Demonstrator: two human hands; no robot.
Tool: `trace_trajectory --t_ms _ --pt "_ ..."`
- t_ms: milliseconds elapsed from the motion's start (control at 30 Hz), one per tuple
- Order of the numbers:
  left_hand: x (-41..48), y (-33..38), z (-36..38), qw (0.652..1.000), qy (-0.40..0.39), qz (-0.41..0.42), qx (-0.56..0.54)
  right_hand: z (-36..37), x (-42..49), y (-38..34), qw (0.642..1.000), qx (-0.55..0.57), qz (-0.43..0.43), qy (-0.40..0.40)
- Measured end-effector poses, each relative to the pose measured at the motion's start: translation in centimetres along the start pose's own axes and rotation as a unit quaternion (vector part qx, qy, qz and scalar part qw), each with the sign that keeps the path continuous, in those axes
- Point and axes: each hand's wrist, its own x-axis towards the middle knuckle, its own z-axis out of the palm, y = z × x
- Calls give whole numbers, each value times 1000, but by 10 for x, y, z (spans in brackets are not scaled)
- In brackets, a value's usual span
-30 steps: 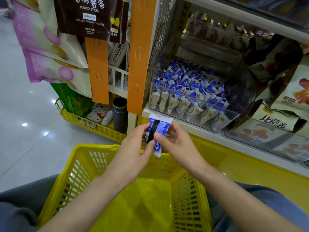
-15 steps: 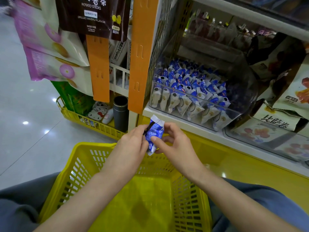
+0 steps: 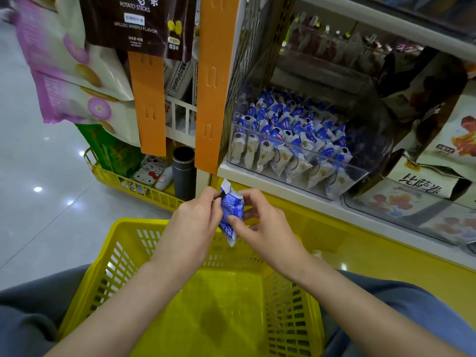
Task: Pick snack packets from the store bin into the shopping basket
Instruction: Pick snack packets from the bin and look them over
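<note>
- The blue snack packet (image 3: 231,210) has twisted from face-on to nearly edge-on since a second ago and dropped a little toward the basket.
- I see both hands on it: the left hand (image 3: 193,222) pinches its left edge with curled fingers, and the right hand (image 3: 262,228) pinches the right side, thumb on the lower front.
- The packet hangs tilted over the far rim of the yellow shopping basket (image 3: 139,220), not inside it.
- The clear store bin (image 3: 371,119) sits on the shelf, far right, packed with matching blue-and-white packets.
- A dark flask (image 3: 183,173) stands to the far left of the hands.
</note>
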Motion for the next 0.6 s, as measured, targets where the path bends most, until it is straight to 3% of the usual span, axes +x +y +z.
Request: trace_trajectory --t_ms 333,500,600 --pt "4 -5 14 990 -51 -53 -119 -4 7 5 989 108 92 51" --pt "3 -8 15 987 -55 -71 -131 -3 5 4 991 105 75 43" --pt "7 -2 11 939 -76 -154 -297 -12 7 -1 997 69 37 7"
